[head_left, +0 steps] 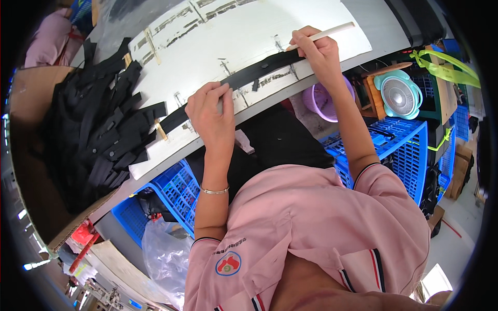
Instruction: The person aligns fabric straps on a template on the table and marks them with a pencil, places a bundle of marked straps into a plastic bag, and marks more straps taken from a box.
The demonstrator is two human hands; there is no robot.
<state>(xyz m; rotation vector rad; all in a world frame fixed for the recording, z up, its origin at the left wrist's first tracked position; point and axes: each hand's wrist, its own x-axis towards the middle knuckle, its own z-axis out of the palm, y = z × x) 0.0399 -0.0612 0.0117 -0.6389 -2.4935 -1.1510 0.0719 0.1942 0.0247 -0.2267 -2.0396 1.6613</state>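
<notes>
On the white surface (207, 36), a long black strap (244, 78) is lying stretched flat between the hands. The left hand (210, 111) is pressing its fingers down on the strap near the middle, while the right hand (319, 49) is gripping a pale stick (332, 31) and pinning the strap's far end. A heap of black straps (104, 124) is sitting at the left edge, judged finished or waiting; which, I cannot tell. Dark smears are marking the surface. Blue crates (399, 150) and a small fan (399, 96) are showing below, partly hidden by the surface and arms.
</notes>
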